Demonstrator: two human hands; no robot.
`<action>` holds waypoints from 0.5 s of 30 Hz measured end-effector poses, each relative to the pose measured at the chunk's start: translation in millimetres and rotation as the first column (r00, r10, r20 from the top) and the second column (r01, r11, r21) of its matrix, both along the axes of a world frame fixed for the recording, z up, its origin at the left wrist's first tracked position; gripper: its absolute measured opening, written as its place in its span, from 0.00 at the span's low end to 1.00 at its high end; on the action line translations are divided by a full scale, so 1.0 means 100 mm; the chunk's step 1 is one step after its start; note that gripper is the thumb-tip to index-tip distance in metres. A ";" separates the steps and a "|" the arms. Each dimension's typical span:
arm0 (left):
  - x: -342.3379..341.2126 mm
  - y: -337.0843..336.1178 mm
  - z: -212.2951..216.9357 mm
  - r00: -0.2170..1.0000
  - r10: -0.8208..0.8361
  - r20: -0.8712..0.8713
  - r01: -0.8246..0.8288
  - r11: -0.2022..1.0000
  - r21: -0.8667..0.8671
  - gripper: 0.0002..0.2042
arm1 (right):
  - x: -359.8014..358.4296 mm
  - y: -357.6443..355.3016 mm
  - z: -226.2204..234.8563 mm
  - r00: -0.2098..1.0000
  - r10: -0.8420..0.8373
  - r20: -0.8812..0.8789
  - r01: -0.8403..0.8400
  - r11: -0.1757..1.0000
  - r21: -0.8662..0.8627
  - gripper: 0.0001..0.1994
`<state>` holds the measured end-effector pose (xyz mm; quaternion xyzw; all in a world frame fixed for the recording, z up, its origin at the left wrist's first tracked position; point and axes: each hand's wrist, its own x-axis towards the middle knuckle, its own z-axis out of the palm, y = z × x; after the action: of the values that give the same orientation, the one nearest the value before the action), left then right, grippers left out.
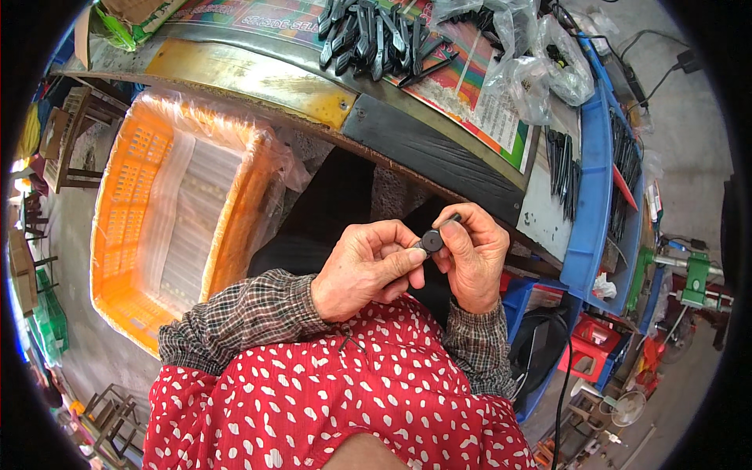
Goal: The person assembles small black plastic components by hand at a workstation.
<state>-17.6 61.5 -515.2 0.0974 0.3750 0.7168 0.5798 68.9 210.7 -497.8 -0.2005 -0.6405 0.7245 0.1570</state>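
My left hand [368,270] and my right hand [474,254] meet close to my chest, above my red spotted apron. Both pinch one small black part [432,240] with a round end and a short stem that runs under my right fingers. My left thumb and forefinger press on the round end. A heap of similar long black parts [374,35] lies on the table's far side. More black parts [562,164] lie in a row at the right edge of the table.
An orange plastic crate [125,196] lined with a clear bag stands on the floor at my left. Clear plastic bags [540,66] sit on the table [258,74] at the right. A blue tray [591,196] runs along the right, with green machinery [693,278] and a small fan [627,407] beyond.
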 end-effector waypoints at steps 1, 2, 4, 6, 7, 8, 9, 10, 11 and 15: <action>0.01 0.00 0.00 1.000 -0.004 0.000 0.004 1.000 -0.013 0.06 | 0.01 0.00 -0.01 1.000 -0.001 0.003 0.001 1.000 -0.001 0.06; 0.02 0.00 -0.01 1.000 -0.008 -0.001 0.008 1.000 -0.025 0.05 | 0.02 -0.01 -0.02 1.000 -0.005 0.002 0.005 1.000 -0.004 0.07; 0.02 0.00 -0.02 1.000 -0.011 0.006 0.011 0.999 -0.035 0.05 | 0.04 -0.02 -0.05 1.000 -0.008 0.004 0.008 1.000 -0.009 0.07; 0.03 0.00 -0.03 1.000 -0.012 0.011 0.013 0.999 -0.046 0.05 | 0.05 -0.02 -0.08 1.000 0.000 0.001 0.000 0.999 -0.034 0.07; 0.03 0.00 -0.03 1.000 -0.014 0.008 0.014 0.998 -0.053 0.05 | 0.05 -0.03 -0.09 1.000 -0.001 0.003 0.001 0.999 -0.035 0.07; 0.03 0.00 -0.04 1.000 -0.015 0.005 0.015 0.998 -0.061 0.05 | 0.06 -0.03 -0.10 1.000 -0.001 0.000 0.001 0.999 -0.033 0.07; 0.03 0.00 -0.04 1.000 -0.015 0.007 0.016 0.998 -0.062 0.05 | 0.07 -0.04 -0.11 1.000 0.000 -0.003 0.000 1.000 -0.030 0.07; 0.03 0.00 -0.03 1.000 -0.016 0.004 0.016 0.998 -0.063 0.05 | 0.07 -0.04 -0.12 1.000 0.000 -0.001 0.000 1.000 -0.031 0.07; 0.03 0.01 -0.03 1.000 -0.016 0.000 0.016 0.998 -0.064 0.05 | 0.07 -0.04 -0.13 1.000 -0.008 -0.006 0.008 1.000 -0.027 0.07; 0.03 0.02 -0.05 1.000 -0.007 0.010 0.008 0.998 -0.070 0.05 | 0.07 -0.05 -0.18 0.999 -0.021 -0.031 0.020 0.999 -0.049 0.07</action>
<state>-14.5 63.8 -519.8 0.0750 0.3969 0.7015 0.5872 76.1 206.1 -515.5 -0.1994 -0.6179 0.7414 0.1696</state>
